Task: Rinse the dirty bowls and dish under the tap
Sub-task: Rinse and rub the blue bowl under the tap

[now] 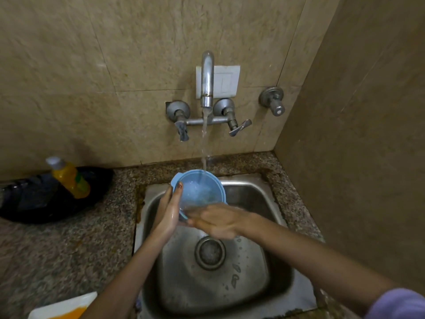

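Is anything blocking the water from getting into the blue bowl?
Nothing visible does. The stream from the metal tap falls straight into the round blue plastic bowl, which the left hand holds while the right hand touches its near rim.

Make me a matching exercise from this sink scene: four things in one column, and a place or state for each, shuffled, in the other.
Things:
1. blue bowl
2. yellow bottle
3. drain
4. white dish

Places or states:
A. bottom of the sink
B. counter, near left corner, orange residue
C. lying on a black bag
D. under the running tap, held in the left hand

Pairs: 1-D, 2-C, 3-A, 4-B
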